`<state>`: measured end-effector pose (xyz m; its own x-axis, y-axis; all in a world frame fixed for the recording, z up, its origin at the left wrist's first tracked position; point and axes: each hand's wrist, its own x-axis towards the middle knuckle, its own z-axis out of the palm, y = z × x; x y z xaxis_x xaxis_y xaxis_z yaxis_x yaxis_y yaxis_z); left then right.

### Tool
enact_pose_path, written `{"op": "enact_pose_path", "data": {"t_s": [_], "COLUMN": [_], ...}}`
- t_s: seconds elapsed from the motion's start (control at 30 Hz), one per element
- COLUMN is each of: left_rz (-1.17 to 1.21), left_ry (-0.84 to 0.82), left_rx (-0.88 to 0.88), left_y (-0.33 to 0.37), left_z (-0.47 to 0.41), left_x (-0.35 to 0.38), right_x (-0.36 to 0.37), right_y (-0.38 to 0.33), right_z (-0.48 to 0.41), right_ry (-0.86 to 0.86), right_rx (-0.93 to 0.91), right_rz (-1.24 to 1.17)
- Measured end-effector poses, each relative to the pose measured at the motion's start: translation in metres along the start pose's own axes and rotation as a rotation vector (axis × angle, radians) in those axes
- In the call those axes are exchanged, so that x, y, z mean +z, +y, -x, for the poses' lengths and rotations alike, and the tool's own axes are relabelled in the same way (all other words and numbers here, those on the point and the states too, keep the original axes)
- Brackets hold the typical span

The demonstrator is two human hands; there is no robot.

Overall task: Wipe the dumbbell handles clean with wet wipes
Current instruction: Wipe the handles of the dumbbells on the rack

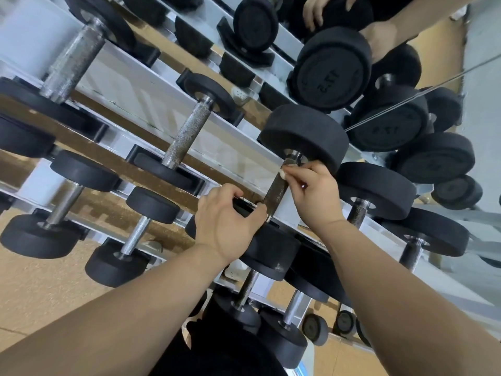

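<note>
White rack [151, 104] rails slant across the gym floor, loaded with black weights. Left of centre, the left hand [227, 218] curls its fingers over the near head of one dumbbell [306, 131]. Just right, the dumbbell's knurled handle [275, 192] tilts away. The right hand [315, 192] pinches the handle's far end, and any wipe there is too small to tell.

A tiered rack [151, 104] runs diagonally from upper left to lower right, with dumbbells lying across its rails in rows. At centre lies one dumbbell [276, 191]. The left hand [225, 223] grips its near head and the right hand [311, 191] pinches the far end of its handle. A second dumbbell [187, 134] lies to its left, a third dumbbell [360, 210] to its right.
</note>
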<state>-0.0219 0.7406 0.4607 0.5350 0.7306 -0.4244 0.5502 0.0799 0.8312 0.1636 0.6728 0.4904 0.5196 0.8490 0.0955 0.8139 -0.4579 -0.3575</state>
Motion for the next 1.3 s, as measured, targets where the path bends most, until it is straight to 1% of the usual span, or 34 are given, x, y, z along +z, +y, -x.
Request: {"op": "enact_pose_path", "data": {"t_s": [0.03,0.07,0.17,0.2,0.23,0.27,0.33,0.37,0.4,0.43,0.47,0.53,0.57,0.6,0.67,0.7,0.77,0.8,0.83,0.93,0.97,1.0,1.03,1.07,1.13,1.17,1.2,1.23,1.3], "left_rz": [0.0,0.001,-0.004,-0.004,-0.002,0.002,0.008,0.006,0.002,-0.004,-0.013,-0.034,-0.042,-0.048,-0.054,-0.058,-0.074,-0.081,-0.085,-0.072,-0.066,-0.063,-0.064,-0.065,-0.061,-0.058,-0.056,-0.056,-0.064], "left_ry": [0.001,0.003,0.006,0.004,0.001,-0.002,-0.009,-0.011,-0.012,-0.011,-0.009,-0.01,-0.012,-0.013,-0.019,-0.022,-0.027,-0.031,-0.035,-0.045,-0.047,-0.049,-0.053,-0.056,-0.055,-0.052,-0.05,-0.048,-0.046], "left_rx": [0.001,0.0,0.0,0.0,-0.003,-0.009,-0.021,-0.024,-0.026,-0.028,-0.031,-0.042,-0.047,-0.05,-0.043,-0.039,-0.033,-0.031,-0.029,-0.03,-0.033,-0.035,-0.035,-0.033,-0.028,-0.028,-0.029,-0.028,-0.02], "left_y": [0.001,0.001,0.001,0.001,0.001,0.001,0.002,0.002,0.002,0.003,0.004,0.006,0.006,0.005,0.004,0.004,0.004,0.004,0.004,0.004,0.004,0.003,0.003,0.003,0.002,0.002,0.001,0.001,0.002], "left_z": [0.001,0.001,0.001,0.001,0.001,0.001,0.001,0.001,0.001,0.001,0.001,0.001,0.0,0.0,-0.001,0.0,-0.001,-0.001,0.0,0.0,0.0,0.0,0.0,0.0,0.0,0.0,0.0,0.0,-0.001], "left_x": [-0.001,-0.001,-0.002,-0.002,-0.002,-0.002,-0.002,-0.003,-0.003,-0.003,-0.003,-0.003,-0.003,-0.002,-0.002,-0.002,-0.003,-0.004,-0.004,-0.005,-0.005,-0.006,-0.006,-0.005,-0.005,-0.005,-0.005,-0.004,-0.004], "right_x": [0.0,-0.001,-0.004,-0.007,-0.009,-0.01,-0.009,-0.008,-0.006,-0.004,-0.003,-0.008,-0.012,-0.013,-0.013,-0.012,-0.008,-0.007,-0.006,-0.016,-0.019,-0.019,-0.018,-0.016,-0.014,-0.013,-0.013,-0.013,-0.015], "right_y": [-0.002,-0.005,-0.016,-0.015,-0.014,-0.012,-0.01,-0.011,-0.014,-0.017,-0.02,-0.025,-0.027,-0.026,-0.024,-0.023,-0.024,-0.026,-0.028,-0.037,-0.038,-0.035,-0.031,-0.026,-0.02,-0.019,-0.02,-0.021,-0.021], "right_z": [-0.001,-0.001,0.003,0.0,-0.005,-0.012,-0.021,-0.021,-0.019,-0.016,-0.011,-0.004,-0.007,-0.013,-0.028,-0.034,-0.037,-0.034,-0.028,-0.011,-0.012,-0.017,-0.022,-0.027,-0.031,-0.028,-0.023,-0.016,0.0], "right_ry": [-0.007,-0.038,-0.259,-0.306,-0.303,-0.259,-0.135,-0.096,-0.087,-0.126,-0.218,-0.486,-0.581,-0.605,-0.494,-0.409,-0.285,-0.278,-0.32,-0.634,-0.697,-0.695,-0.637,-0.541,-0.335,-0.281,-0.274,-0.31,-0.443], "right_rx": [0.015,-0.013,-0.241,-0.299,-0.318,-0.287,-0.121,-0.06,-0.039,-0.058,-0.114,-0.228,-0.25,-0.262,-0.237,-0.185,-0.071,-0.052,-0.064,-0.177,-0.194,-0.209,-0.211,-0.19,-0.052,-0.006,0.006,-0.005,-0.002], "right_rz": [-0.003,0.009,0.046,0.057,0.079,0.103,0.129,0.131,0.131,0.132,0.133,0.146,0.163,0.191,0.298,0.353,0.366,0.356,0.339,0.197,0.171,0.185,0.223,0.265,0.224,0.168,0.117,0.076,-0.024]}}
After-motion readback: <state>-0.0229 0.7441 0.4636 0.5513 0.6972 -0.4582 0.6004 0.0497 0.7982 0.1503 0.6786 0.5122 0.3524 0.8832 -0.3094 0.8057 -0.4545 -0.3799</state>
